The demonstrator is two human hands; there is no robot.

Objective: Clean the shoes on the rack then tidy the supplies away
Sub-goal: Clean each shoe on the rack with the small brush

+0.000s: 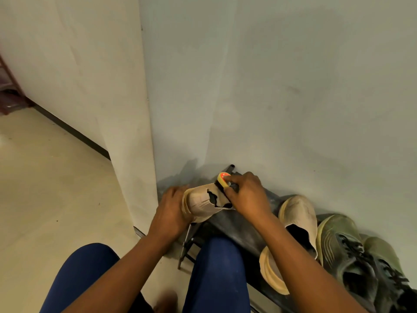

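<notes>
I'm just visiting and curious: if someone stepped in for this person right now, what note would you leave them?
Left hand grips the toe end of a beige shoe, steadying it on the rack.
Right hand holds a yellow sponge against that shoe's heel end.
Its beige partner and a green pair sit on the rack to the right.
Done: cleaning of one shoe is under way.
Left: the other shoes, then put supplies away.

Both arms reach forward — left hand [172,207] curled in a grip, right hand [247,195] fingers pinching.
</notes>
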